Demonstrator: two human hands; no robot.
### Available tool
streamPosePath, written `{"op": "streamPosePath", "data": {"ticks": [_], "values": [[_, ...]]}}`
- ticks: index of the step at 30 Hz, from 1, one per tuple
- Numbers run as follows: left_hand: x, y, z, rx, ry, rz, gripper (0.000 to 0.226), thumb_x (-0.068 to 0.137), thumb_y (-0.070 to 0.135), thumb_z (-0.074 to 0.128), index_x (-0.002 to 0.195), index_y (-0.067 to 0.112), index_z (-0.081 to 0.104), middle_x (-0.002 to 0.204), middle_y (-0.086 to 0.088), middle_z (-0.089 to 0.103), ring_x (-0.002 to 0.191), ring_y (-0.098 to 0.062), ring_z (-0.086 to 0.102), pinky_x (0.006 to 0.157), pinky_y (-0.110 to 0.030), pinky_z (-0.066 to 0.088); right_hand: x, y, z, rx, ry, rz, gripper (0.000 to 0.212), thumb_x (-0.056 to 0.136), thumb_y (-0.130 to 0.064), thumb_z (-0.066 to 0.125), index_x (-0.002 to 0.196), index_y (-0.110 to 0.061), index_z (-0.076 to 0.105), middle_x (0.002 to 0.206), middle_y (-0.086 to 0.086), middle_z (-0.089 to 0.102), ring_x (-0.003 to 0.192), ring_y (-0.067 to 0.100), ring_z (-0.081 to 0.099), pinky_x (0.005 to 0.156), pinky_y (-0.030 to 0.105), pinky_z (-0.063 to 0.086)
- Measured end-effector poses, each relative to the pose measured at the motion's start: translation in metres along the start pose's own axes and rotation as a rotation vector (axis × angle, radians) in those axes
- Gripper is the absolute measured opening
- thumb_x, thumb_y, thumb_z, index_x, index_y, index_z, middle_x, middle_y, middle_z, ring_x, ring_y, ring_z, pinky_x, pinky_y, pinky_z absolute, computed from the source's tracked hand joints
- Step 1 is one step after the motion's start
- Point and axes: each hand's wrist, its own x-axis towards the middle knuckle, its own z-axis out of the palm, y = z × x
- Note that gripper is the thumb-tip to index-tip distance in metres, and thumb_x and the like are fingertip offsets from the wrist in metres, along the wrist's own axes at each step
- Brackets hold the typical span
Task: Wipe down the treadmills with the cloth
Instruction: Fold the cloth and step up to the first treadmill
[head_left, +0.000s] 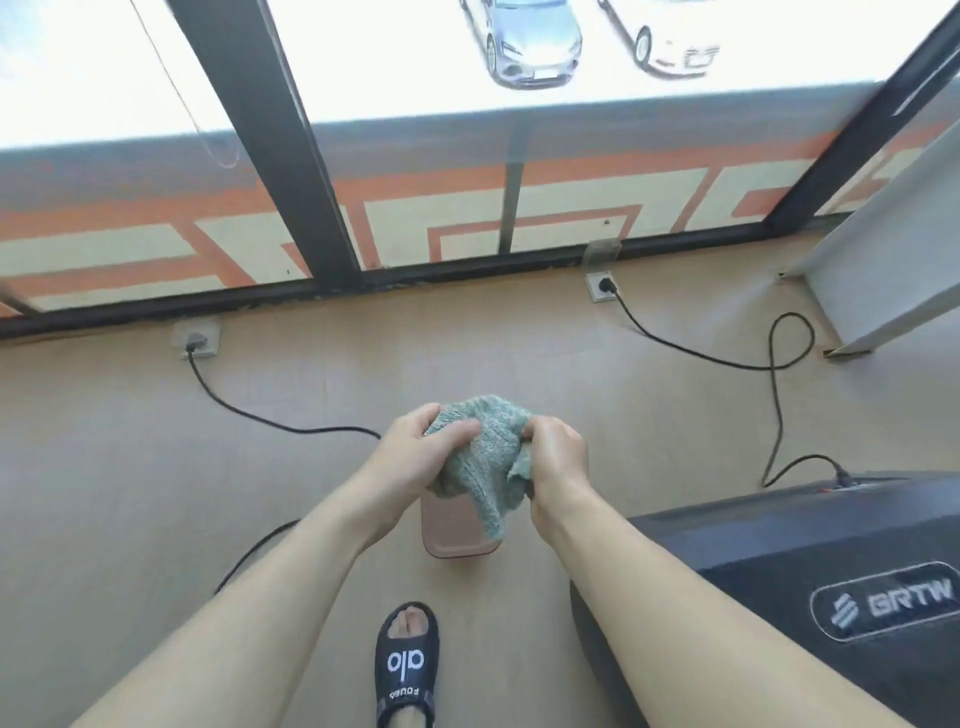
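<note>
A grey-green cloth (488, 457) is bunched between both hands at the centre of the head view. My left hand (415, 452) grips its left side and my right hand (558, 457) pinches its right edge. A loose end of the cloth hangs down over a pink container (457, 535) on the floor below the hands. The dark motor cover of a treadmill (810, 571), with a GRTW logo, fills the lower right, apart from the cloth.
Two floor sockets (197, 340) (602, 286) sit by the window frame, with black cables (769, 364) trailing over the wooden floor. A grey panel (883, 249) leans at the far right. My sandalled foot (408, 665) stands below the container.
</note>
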Motion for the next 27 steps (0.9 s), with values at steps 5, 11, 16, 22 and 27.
{"op": "streamPosePath", "data": {"ticks": [5, 11, 16, 22, 27], "values": [[-0.145, 0.111, 0.02, 0.078, 0.065, 0.145, 0.011, 0.099, 0.024, 0.06, 0.096, 0.014, 0.063, 0.085, -0.003, 0.07, 0.075, -0.016, 0.067, 0.062, -0.032, 0.051, -0.14, -0.062, -0.044, 0.089, 0.019, -0.022, 0.022, 0.055, -0.02, 0.051, 0.072, -0.012, 0.064, 0.073, 0.009, 0.066, 0.072, 0.03, 0.062, 0.067, 0.045, 0.054], [-0.283, 0.198, 0.045, 0.166, 0.056, 0.199, 0.016, 0.098, 0.014, 0.061, 0.105, 0.001, 0.055, 0.092, -0.016, 0.065, 0.079, -0.025, 0.066, 0.073, -0.041, 0.057, -0.294, -0.101, -0.113, 0.039, 0.043, -0.099, 0.019, 0.08, -0.014, 0.054, 0.093, -0.014, 0.067, 0.09, 0.009, 0.066, 0.083, 0.029, 0.064, 0.065, 0.034, 0.053], [-0.389, 0.258, 0.097, 0.352, -0.075, 0.4, 0.021, 0.096, 0.031, 0.065, 0.097, 0.012, 0.072, 0.096, -0.015, 0.073, 0.092, -0.028, 0.071, 0.085, -0.044, 0.06, -0.395, -0.11, -0.193, -0.003, 0.127, -0.192, 0.009, 0.09, -0.009, 0.055, 0.093, -0.015, 0.061, 0.102, 0.014, 0.067, 0.091, 0.03, 0.068, 0.073, 0.04, 0.062], [-0.516, 0.325, 0.169, 0.28, -0.121, 0.757, 0.019, 0.093, 0.039, 0.066, 0.09, 0.023, 0.076, 0.087, 0.001, 0.075, 0.079, -0.013, 0.069, 0.079, -0.033, 0.06, -0.563, -0.133, -0.3, -0.291, 0.235, -0.462, 0.022, 0.094, -0.011, 0.041, 0.114, -0.017, 0.05, 0.098, 0.002, 0.055, 0.09, 0.022, 0.055, 0.069, 0.033, 0.047], [-0.632, 0.323, 0.249, 0.501, -0.323, 1.094, 0.036, 0.102, 0.035, 0.054, 0.072, 0.017, 0.063, 0.072, 0.005, 0.066, 0.07, -0.023, 0.06, 0.068, -0.044, 0.049, -0.715, -0.122, -0.407, -0.537, 0.316, -0.589, 0.038, 0.092, -0.011, 0.044, 0.127, -0.022, 0.055, 0.122, 0.002, 0.059, 0.112, 0.024, 0.055, 0.087, 0.031, 0.047]]}}
